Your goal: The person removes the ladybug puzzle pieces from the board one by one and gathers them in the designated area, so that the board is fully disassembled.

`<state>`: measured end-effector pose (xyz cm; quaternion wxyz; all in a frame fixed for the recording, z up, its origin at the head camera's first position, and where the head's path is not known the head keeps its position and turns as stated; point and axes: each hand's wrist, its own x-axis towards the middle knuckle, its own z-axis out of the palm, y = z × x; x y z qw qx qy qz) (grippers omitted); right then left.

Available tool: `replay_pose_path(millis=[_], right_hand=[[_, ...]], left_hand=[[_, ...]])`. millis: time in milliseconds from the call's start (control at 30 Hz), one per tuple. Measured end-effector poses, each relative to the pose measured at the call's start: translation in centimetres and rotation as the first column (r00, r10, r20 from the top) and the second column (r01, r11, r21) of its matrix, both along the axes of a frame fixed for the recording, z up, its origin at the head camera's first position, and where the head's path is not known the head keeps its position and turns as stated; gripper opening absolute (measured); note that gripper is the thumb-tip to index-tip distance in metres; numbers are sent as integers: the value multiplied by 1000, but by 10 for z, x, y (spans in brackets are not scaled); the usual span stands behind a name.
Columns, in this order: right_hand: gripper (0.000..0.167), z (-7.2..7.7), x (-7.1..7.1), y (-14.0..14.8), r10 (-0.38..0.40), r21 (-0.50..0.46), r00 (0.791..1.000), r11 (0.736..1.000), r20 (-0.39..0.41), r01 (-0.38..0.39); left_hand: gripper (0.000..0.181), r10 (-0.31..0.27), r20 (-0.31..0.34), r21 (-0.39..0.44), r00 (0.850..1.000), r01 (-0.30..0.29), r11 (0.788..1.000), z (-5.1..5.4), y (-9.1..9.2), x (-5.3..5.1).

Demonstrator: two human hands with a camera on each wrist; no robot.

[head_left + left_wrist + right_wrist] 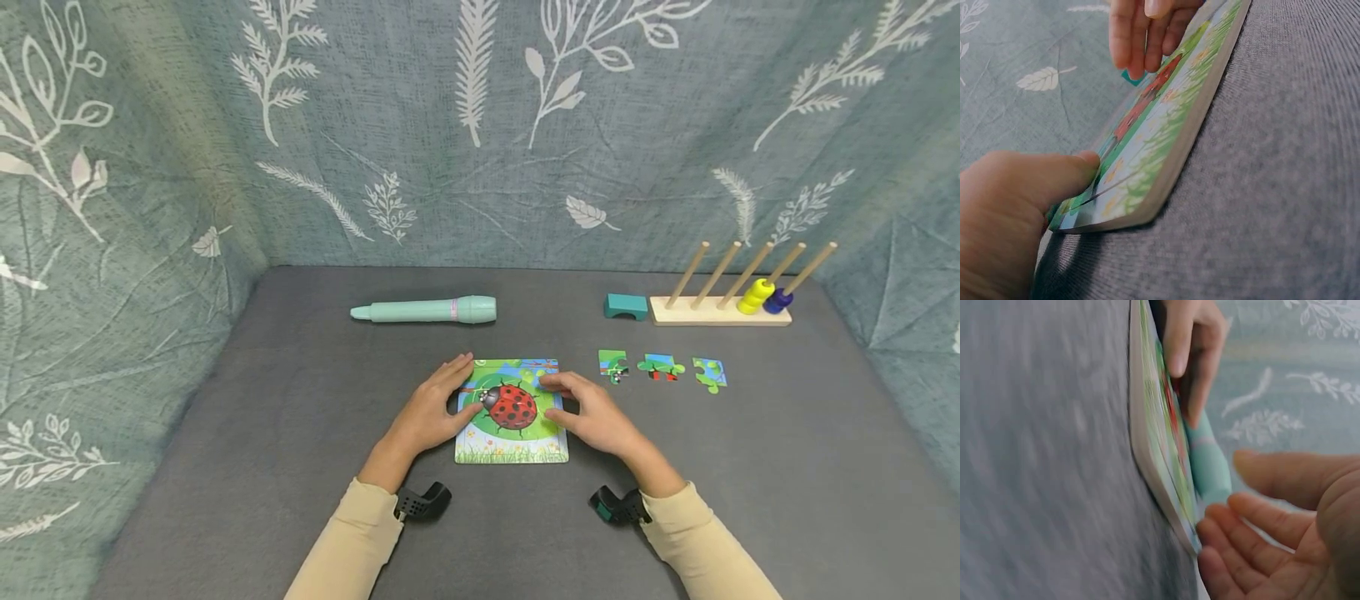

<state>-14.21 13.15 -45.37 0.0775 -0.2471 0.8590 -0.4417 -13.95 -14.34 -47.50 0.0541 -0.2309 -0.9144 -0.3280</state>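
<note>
Two hands (426, 412) (600, 421) flank one ladybird puzzle (513, 408), three loose pieces (611, 359) (660, 364) (711, 372) nearby.

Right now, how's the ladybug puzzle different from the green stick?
The ladybug puzzle is nearly square; the green stick is long and slim. The puzzle's picture has many colours; the stick is mostly green. The left hand and right hand frame the puzzle, not the stick. Both have green on them.

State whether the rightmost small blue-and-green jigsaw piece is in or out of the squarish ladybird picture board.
Out: the piece lies on the dark grey table, right of the board.
</note>
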Motion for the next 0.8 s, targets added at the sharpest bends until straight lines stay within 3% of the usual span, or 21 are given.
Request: replay_pose_path(millis=[233,467,800], right_hand=[[48,-8,6,-5,14,106,995,994,-103,-3],[51,-10,8,-6,67,178,987,983,-148,-40],[49,-11,9,-5,65,182,989,983,-134,-40]], left_hand=[[61,-107,-64,-36,992,105,994,1,12,6],[55,-214,-59,-82,975,209,974,1,30,17],[53,-208,-17,-70,978,206,976,-1,35,20]])
